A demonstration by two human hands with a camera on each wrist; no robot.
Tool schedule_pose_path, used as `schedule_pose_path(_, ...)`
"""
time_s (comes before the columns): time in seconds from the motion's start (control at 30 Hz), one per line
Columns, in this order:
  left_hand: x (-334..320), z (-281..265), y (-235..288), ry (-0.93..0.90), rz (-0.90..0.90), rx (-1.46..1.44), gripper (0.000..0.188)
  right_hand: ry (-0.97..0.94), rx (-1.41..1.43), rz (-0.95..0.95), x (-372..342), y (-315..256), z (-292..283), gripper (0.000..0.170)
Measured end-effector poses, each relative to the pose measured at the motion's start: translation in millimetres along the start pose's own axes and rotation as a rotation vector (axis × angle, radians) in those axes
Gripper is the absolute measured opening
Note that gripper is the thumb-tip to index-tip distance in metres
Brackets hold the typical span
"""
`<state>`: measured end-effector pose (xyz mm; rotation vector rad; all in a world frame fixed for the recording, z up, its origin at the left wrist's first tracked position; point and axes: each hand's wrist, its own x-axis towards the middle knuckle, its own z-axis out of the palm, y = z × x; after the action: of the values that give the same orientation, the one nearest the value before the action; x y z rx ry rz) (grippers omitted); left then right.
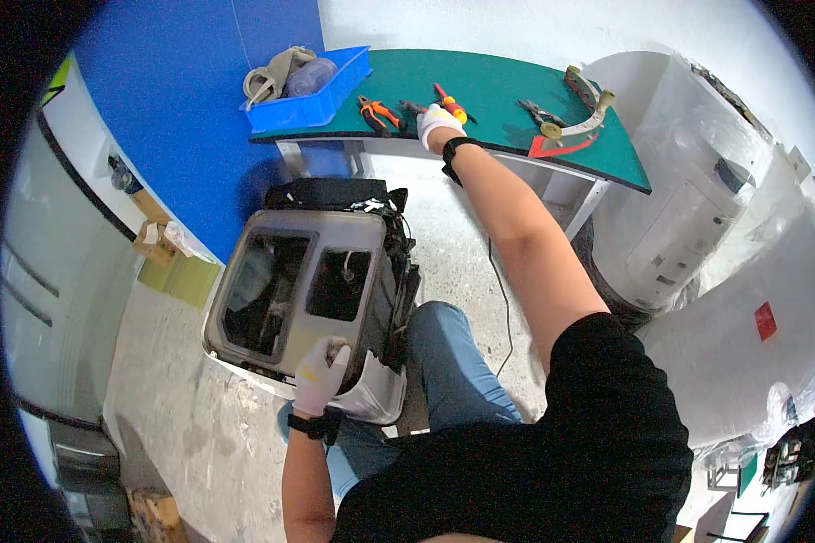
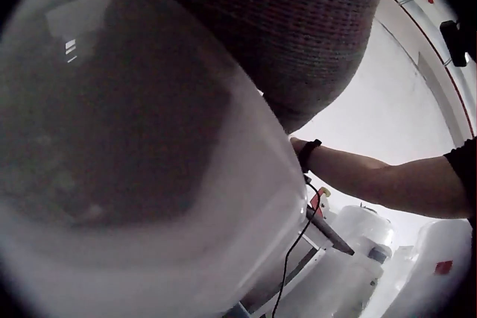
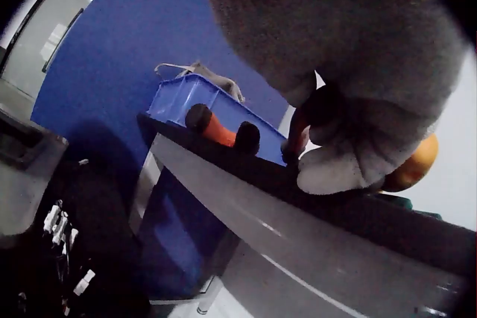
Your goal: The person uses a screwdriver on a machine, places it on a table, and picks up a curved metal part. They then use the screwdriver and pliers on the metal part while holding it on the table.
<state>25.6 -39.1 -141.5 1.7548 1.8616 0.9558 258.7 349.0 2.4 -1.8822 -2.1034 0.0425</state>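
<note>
we log the left arm held low, left hand over the grey appliance, fingers loosely curled. right arm stretched forward; on the green table, right of orange pliers, right hand grips a dark tool.

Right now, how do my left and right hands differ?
Your left hand is over the gray machine; your right hand is at the green table. The left is close to your body; the right is farther out. Both wear white gloves and black wristbands.
</note>
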Motion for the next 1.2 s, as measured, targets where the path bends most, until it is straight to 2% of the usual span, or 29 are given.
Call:
schedule_pose_path(0.17,1.7,4.7,-8.7,0.058,0.067,-0.013,0.019,0.044,0.117,-0.022,5.9,8.4,20.1,0.030)
schedule_pose_path(0.3,2.4,1.2,-5.9,0.013,0.039,-0.008,0.018,0.050,0.136,-0.067,18.6,15.0,36.5,0.030)
schedule_pose_path(0.5,3.2,1.7,-4.9,0.019,0.040,-0.031,0.019,-0.007,0.089,-0.071,-7.1,17.2,16.6,0.030)
schedule_pose_path(0.6,3.2,1.5,-10.2,0.025,0.050,-0.072,0.019,0.043,0.151,-0.106,-26.5,23.8,-9.1,0.036)
schedule_pose_path(0.67,5.5,1.4,-7.9,-0.006,-0.012,-0.032,0.018,0.117,0.136,-0.060,-30.0,31.8,-25.9,0.035)
schedule_pose_path(0.7,4.7,0.3,-7.4,-0.016,-0.051,0.006,0.017,0.217,0.177,-0.063,-34.8,39.9,-32.8,0.034)
schedule_pose_path(0.73,3.6,1.9,-8.6,-0.020,-0.052,0.000,0.017,0.179,0.151,-0.028,-43.7,43.0,-53.3,0.038)
schedule_pose_path(0.8,3.5,2.9,-14.2,0.025,0.046,-0.022,0.017,0.240,0.094,-0.011,-60.0,58.1,-79.7,0.045)
schedule_pose_path(0.83,4.9,4.7,-20.2,-0.010,-0.036,-0.096,0.017,0.199,-0.011,0.000,-68.0,66.8,-94.1,0.048)
schedule_pose_path(0.87,5.8,5.0,-20.7,-0.010,-0.036,-0.099,0.017,0.159,-0.115,0.009,-74.2,77.6,-106.5,0.052)
schedule_pose_path(0.93,4.8,7.6,-21.4,0.048,0.113,-0.020,0.017,0.090,-0.274,-0.003,-77.7,109.0,-118.8,0.057)
schedule_pose_path(1.0,1.9,7.9,-16.5,0.048,0.093,-0.030,0.018,0.052,-0.330,-0.004,-73.9,151.4,-118.8,0.053)
schedule_pose_path(1.07,-0.3,7.2,-9.1,0.032,0.069,0.052,0.019,0.123,-0.402,-0.031,-85.1,186.1,-120.8,0.054)
schedule_pose_path(1.13,-2.3,9.9,-9.2,0.064,0.100,0.036,0.021,0.143,-0.339,0.042,-84.2,214.4,-106.1,0.059)
schedule_pose_path(1.2,-2.6,9.4,-3.7,0.044,0.102,0.039,0.021,0.160,-0.121,0.186,-89.0,225.6,-91.5,0.066)
